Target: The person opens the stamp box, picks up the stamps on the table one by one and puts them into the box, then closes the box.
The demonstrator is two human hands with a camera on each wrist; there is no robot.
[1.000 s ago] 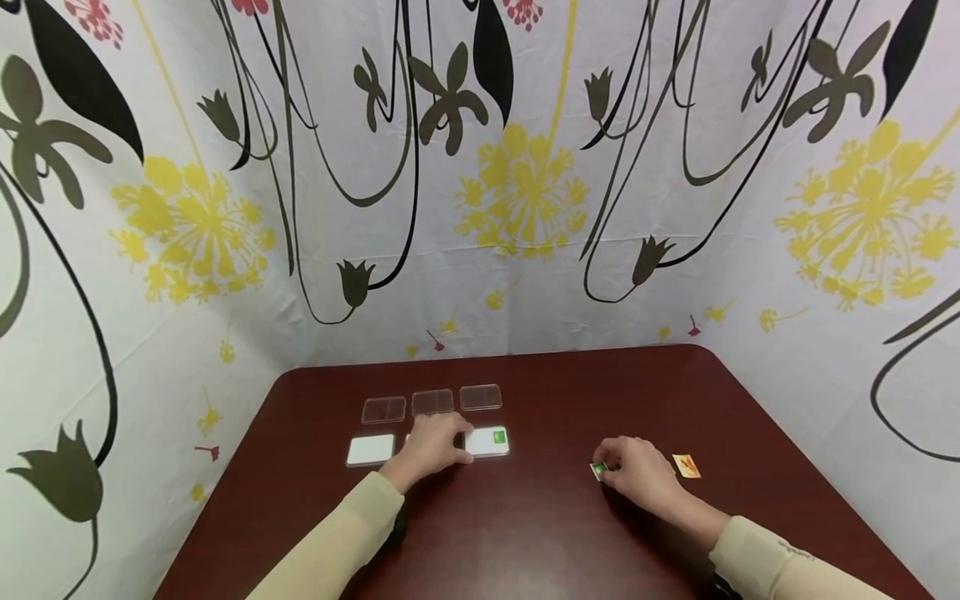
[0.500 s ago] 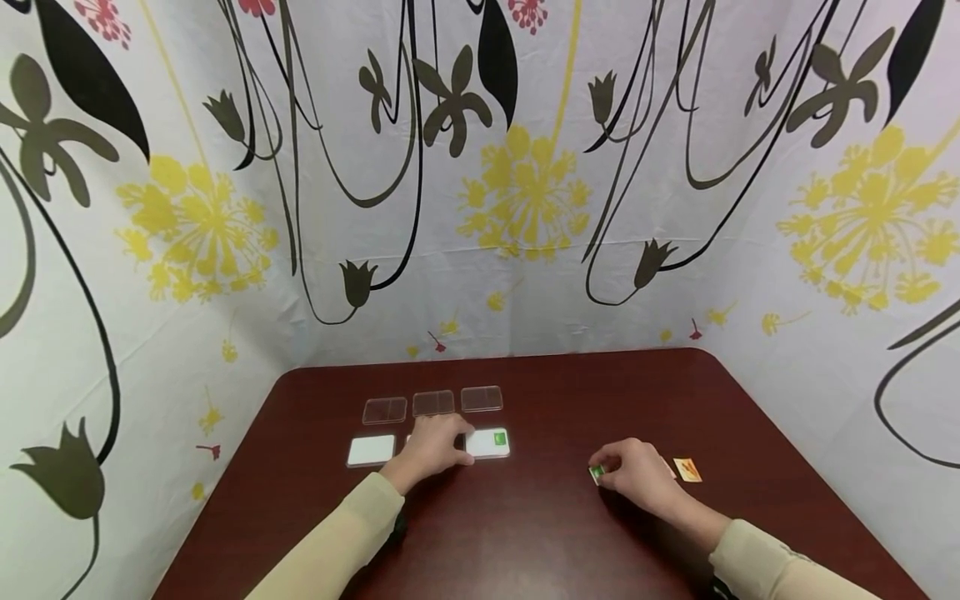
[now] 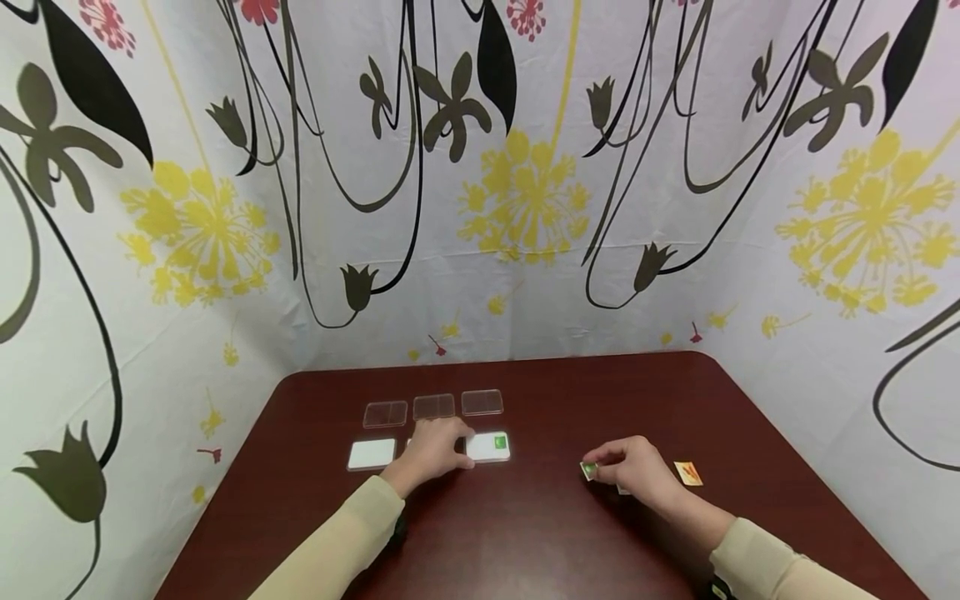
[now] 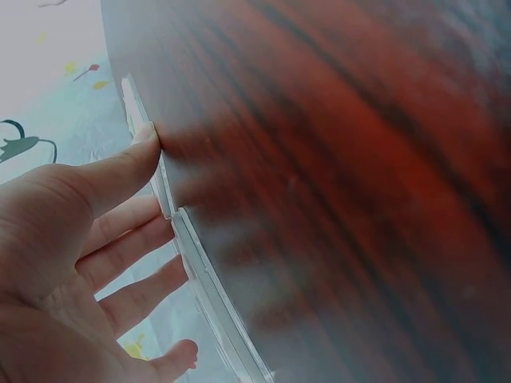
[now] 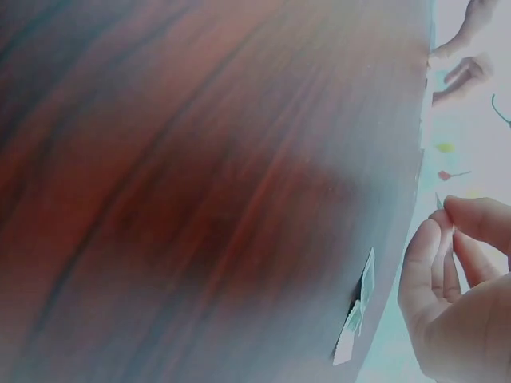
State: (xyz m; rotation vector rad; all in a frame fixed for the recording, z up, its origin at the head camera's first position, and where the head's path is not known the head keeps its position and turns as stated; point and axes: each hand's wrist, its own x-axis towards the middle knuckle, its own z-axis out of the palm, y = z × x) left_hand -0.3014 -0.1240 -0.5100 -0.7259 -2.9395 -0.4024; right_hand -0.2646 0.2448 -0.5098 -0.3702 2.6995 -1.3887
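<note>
My right hand [image 3: 637, 468] pinches a small green stamp [image 3: 588, 471] between thumb and fingertips, just above the table. In the right wrist view the held stamp [image 5: 439, 203] shows edge-on. Partly hidden under that hand, a pale stamp [image 3: 624, 491] lies on the table, and an orange stamp [image 3: 687, 473] lies to its right. My left hand [image 3: 431, 450] holds the left end of a flat clear case [image 3: 483, 447] with a white insert and a green stamp on it, thumb at the front edge, index finger at the back. Its palm covers most of a middle case.
Another white-filled case [image 3: 371, 454] lies left of the left hand. Behind stand three transparent lids [image 3: 482, 402] in a row. The dark red table [image 3: 525, 533] ends at a patterned cloth [image 3: 517, 317] that hangs behind and at both sides.
My right hand has shifted slightly left with the green stamp, which shows more beyond the fingertips. A pale stamp under the hand has come partly into view. The left hand stays put.
</note>
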